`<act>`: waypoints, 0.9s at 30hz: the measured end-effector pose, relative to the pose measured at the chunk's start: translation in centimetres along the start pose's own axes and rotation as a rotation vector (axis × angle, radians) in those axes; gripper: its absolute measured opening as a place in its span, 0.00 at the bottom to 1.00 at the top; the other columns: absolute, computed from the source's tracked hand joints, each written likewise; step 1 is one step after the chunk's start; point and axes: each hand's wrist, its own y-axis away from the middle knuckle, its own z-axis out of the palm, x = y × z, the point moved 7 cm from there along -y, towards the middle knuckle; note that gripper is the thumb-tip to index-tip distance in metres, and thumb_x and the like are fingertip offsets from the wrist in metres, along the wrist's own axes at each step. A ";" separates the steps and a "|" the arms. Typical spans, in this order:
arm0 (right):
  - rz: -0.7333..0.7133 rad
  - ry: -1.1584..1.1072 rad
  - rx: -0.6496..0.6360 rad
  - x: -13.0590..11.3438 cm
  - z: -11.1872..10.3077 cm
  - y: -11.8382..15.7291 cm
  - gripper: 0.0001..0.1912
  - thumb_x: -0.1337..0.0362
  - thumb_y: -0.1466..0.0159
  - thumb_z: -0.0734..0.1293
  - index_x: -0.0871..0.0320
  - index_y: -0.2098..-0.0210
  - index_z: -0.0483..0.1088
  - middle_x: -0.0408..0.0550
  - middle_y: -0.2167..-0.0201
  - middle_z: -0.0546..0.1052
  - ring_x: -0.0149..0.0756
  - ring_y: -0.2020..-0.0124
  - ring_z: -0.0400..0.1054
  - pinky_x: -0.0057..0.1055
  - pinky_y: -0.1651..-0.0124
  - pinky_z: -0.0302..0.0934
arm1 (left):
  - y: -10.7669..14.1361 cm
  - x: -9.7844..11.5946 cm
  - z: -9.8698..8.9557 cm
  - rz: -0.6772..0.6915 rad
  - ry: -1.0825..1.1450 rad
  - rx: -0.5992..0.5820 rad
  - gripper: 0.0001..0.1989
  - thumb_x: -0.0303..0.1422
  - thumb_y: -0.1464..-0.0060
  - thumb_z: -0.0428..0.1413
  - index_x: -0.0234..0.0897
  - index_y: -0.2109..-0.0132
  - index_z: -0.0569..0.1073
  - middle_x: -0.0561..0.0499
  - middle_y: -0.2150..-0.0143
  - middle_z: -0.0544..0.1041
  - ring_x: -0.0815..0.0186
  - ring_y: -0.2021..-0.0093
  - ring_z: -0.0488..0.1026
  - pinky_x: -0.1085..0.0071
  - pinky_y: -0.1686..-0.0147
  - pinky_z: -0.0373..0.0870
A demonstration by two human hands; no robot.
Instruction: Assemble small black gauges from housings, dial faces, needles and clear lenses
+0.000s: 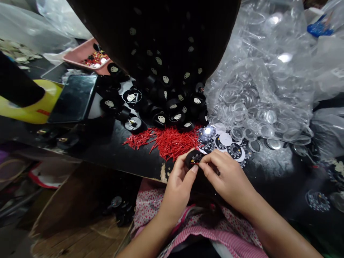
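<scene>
Cluttered black worktable (116, 141) is running across the view, stuff piling up all over it. Far left, a yellow object (16, 111) is sitting under a dark cylinder (20, 84). Below the table edge, brown cardboard (64, 208) is showing. Next on top, a dark, phone-like slab (73, 98) is leaning at a tilt; behind it, a pink tray (73, 58) is holding small red, yellow and white bits. Moving right, round black housings (161, 120), many showing pale plates, are heaping up below a big dark shape (172, 32) that is filling the top middle, too dark to identify. Just in front of them, red slivers (174, 141) are lying in a loose heap. Patterned fabric (150, 208) is covering the lap.

Left hand (178, 182) is holding a black round dial piece (194, 157) between thumb and fingers, right by the near side of the red heap, dial showing. Right hand (228, 175) is meeting it from the other side, thumb and fingertips pinching narrow on one red sliver at the dial face. Just beyond that hand, printed dial discs (234, 151) are overlapping, some showing white backs. Behind and right, clear round covers (242, 111) are spilling from a plastic bag (282, 79). Far right, more printed dials (317, 200) are lying near the edge, blurry.
</scene>
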 end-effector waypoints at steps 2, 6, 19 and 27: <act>0.011 -0.013 -0.015 0.0 -0.1 0.0 0.07 0.68 0.32 0.63 0.57 0.67 0.68 0.44 0.69 0.73 0.35 0.67 0.65 0.34 0.61 0.55 | 0.1 0.2 -0.1 0.019 -0.007 -0.002 0.13 0.36 0.40 0.58 0.44 0.48 0.72 0.51 0.48 0.77 0.61 0.47 0.73 0.66 0.46 0.68; 0.026 -0.068 -0.046 -0.2 0.1 0.2 0.08 0.69 0.32 0.63 0.57 0.68 0.67 0.44 0.70 0.72 0.34 0.67 0.65 0.33 0.61 0.56 | 0.3 1.2 -0.6 0.083 -0.144 0.067 0.07 0.33 0.42 0.58 0.43 0.55 0.73 0.53 0.57 0.78 0.64 0.57 0.76 0.70 0.55 0.71; 0.007 -0.010 -0.033 -0.3 0.0 0.4 0.04 0.70 0.35 0.64 0.57 0.65 0.69 0.44 0.69 0.73 0.35 0.67 0.66 0.33 0.61 0.58 | 0.1 0.2 -0.5 -0.180 0.045 -0.060 0.16 0.37 0.43 0.60 0.45 0.47 0.75 0.49 0.46 0.78 0.56 0.45 0.74 0.61 0.43 0.69; -0.163 0.321 0.016 -1.1 0.6 -0.4 0.07 0.69 0.34 0.60 0.58 0.67 0.69 0.50 0.69 0.75 0.41 0.65 0.67 0.39 0.59 0.57 | 0.4 0.2 -1.1 -0.189 -0.174 0.056 0.18 0.45 0.47 0.62 0.50 0.49 0.79 0.52 0.42 0.76 0.51 0.34 0.63 0.56 0.33 0.55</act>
